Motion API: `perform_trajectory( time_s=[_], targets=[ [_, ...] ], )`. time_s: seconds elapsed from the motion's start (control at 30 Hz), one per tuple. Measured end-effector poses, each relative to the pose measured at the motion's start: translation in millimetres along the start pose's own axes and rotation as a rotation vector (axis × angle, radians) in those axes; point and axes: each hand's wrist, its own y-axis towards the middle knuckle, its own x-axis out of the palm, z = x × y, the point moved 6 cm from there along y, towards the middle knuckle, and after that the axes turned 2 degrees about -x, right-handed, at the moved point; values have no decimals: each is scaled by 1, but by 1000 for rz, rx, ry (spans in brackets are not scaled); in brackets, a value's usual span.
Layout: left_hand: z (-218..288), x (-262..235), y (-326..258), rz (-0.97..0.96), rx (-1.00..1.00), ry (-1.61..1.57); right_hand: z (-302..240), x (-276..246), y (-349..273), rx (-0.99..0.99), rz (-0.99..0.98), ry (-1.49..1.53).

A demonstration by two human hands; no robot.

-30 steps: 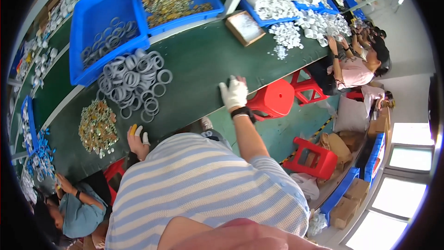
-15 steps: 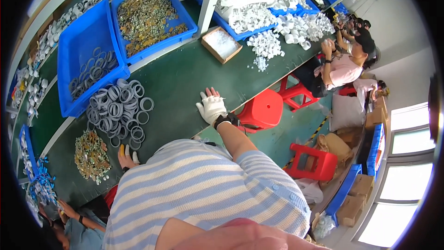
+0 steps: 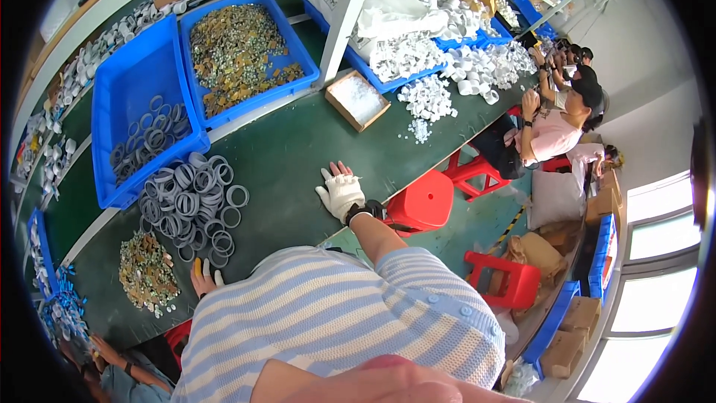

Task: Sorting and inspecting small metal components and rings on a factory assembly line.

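My right hand, in a white glove with some bare fingertips, lies flat on the green tabletop with its fingers spread and nothing in it. Part of my left hand shows at the near table edge, the rest hidden by my striped top. Its fingers are apart, with yellow and white coverings on some, and they hold nothing. Just beyond it is a heap of grey rings. Left of this hand lies a pile of small gold and greenish pieces.
Beyond the rings stand a blue tray with more rings and another blue tray of small pieces. A cardboard box, white parts and a post are farther right. Red stools and co-workers flank the table.
The view has tilted, so the table and trays sit lower in the picture. Both hands stay resting at about the same places on the table.
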Motion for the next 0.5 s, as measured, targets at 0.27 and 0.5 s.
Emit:
perform_trajectory(
  time_s=[0.27, 0.5],
  targets=[
    [-2, 1, 1, 24, 67, 28, 1, -1, 3, 5, 0, 15],
    [5, -4, 0, 54, 107, -151, -2, -17, 1, 25, -42, 18]
  ],
)
